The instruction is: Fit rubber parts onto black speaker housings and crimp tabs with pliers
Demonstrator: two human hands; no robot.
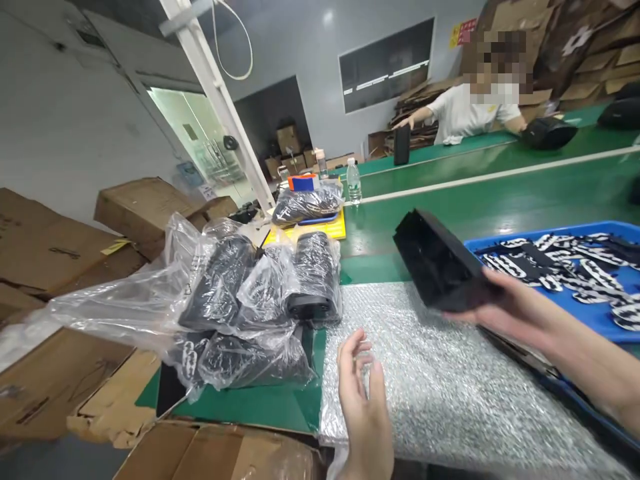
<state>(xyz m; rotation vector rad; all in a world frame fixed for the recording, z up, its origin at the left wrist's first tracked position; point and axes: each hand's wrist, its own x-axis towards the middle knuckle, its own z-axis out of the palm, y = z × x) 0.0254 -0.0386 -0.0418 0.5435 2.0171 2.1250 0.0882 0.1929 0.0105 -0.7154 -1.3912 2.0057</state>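
Note:
My right hand [515, 307] grips a black, hollow plastic housing [440, 263] by its near right end, holding it tilted above a silvery bubble-wrap mat [450, 393]. The housing's open side faces me. Low over the left part of that mat, my left hand [363, 400] is empty, its fingers apart and slightly curled. To its left lie several black housings in clear plastic bags [265, 293], piled on the green table. One bagged black housing [314, 277] stands at the pile's right side.
A blue tray [555, 230] of black-and-white parts is at the right. Cardboard boxes [135, 207] crowd the left. Beyond the mat are a water bottle [353, 183] and a yellow tray [340, 227]. Across the green table [420, 200], a co-worker [470, 113] touches black items.

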